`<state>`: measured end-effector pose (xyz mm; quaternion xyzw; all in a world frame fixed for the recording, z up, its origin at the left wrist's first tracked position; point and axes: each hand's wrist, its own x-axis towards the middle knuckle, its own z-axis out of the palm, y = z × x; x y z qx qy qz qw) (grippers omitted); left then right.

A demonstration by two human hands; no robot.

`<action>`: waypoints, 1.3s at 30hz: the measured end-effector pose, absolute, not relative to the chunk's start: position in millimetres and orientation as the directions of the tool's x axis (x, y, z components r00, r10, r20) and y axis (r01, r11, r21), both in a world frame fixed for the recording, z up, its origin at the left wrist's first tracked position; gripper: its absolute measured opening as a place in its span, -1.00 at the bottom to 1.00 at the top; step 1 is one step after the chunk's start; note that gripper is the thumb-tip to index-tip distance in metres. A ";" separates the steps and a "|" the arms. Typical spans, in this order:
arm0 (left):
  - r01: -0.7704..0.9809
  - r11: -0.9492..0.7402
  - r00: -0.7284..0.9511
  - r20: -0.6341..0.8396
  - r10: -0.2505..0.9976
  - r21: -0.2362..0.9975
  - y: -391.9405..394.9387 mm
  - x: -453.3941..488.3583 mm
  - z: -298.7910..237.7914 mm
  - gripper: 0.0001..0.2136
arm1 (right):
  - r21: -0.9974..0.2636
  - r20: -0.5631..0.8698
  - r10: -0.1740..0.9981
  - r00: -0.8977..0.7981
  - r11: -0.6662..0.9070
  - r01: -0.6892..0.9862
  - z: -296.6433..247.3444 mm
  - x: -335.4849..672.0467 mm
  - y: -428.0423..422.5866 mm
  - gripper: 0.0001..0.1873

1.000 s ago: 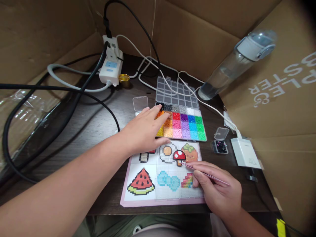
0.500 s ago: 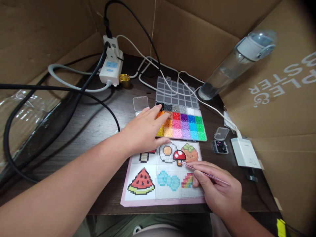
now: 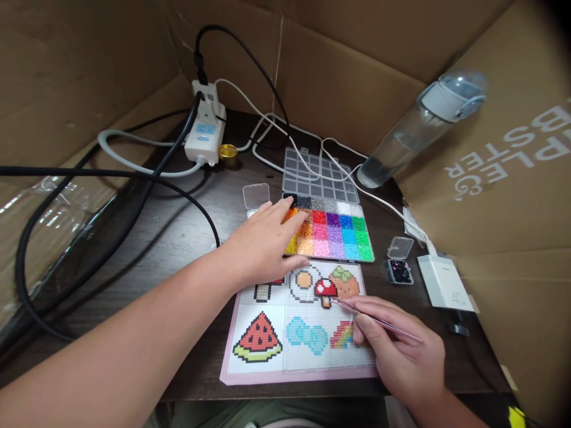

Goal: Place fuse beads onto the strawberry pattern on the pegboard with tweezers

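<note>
Right hand (image 3: 405, 353) pinches pink tweezers (image 3: 347, 305), tips near mushroom (image 3: 326, 289) four o'clock; left hand (image 3: 263, 244) splayed over bead organizer (image 3: 301, 187); we'd squeeze lightly.

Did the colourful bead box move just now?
No. Judged against the white block, the bead box hasn't shifted any way; only the camera's view has.

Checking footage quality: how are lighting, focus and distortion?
Head view: left hand and right hand look fairly sharp; head view: pale sheen on the left of the tabletop, picture's upper-right corner black; head view: bottle leans outward, perhaps wide-angle stretch.
</note>
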<state>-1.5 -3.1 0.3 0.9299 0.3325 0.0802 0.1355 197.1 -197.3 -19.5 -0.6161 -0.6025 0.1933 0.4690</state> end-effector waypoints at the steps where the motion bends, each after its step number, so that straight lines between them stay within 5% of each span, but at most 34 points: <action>1: 0.596 -0.742 0.765 0.064 0.641 0.307 -3.0 -1.7 -0.2 -0.22 | -0.807 0.333 0.921 0.204 0.166 0.566 -19.1 197.1 -197.6 -0.73; 12: 0.592 -0.740 0.761 0.083 0.644 0.319 -3.8 -2.8 -1.2 -0.22 | -0.832 0.395 0.826 0.403 0.135 0.538 4.0 191.5 -161.9 -0.83; 24: 0.591 -0.753 0.765 0.094 0.637 0.290 -5.5 -3.5 -0.1 -0.26 | -0.980 0.117 0.909 0.399 0.041 0.196 4.8 170.1 -88.5 -0.78; 39: 0.590 -0.759 0.772 0.085 0.630 0.276 -5.6 -2.9 1.0 -0.25 | -0.989 0.059 0.914 0.401 -0.002 0.151 -3.0 167.9 -84.6 -0.78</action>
